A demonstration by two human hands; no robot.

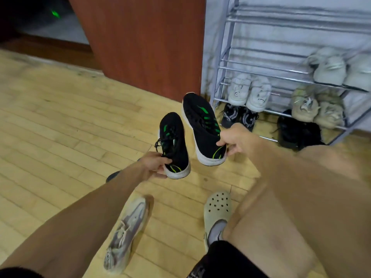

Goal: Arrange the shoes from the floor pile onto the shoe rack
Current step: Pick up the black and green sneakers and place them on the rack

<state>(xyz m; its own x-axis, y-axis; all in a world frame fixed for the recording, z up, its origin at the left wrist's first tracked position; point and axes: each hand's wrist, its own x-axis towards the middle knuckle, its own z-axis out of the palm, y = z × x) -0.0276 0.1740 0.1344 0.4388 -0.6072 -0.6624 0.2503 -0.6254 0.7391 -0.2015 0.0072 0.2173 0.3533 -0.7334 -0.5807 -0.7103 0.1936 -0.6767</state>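
Observation:
I hold a pair of black sneakers with green stripes and white soles above the wooden floor. My left hand (153,165) grips the heel of the left black sneaker (174,141). My right hand (233,138) grips the heel of the right black sneaker (200,121), which is raised higher, its toe near the left post of the metal shoe rack (261,71). The rack holds white sneakers (250,92) on a lower shelf, pale sneakers (331,69) on the shelf above, and beige sneakers (317,107) at the lower right.
A grey sneaker (125,231) lies on the floor below my left arm. A cream clog (216,207) is on my foot. Black shoes (239,116) and a dark shoe (297,131) sit under the rack. A red-brown cabinet (144,43) stands left of the rack.

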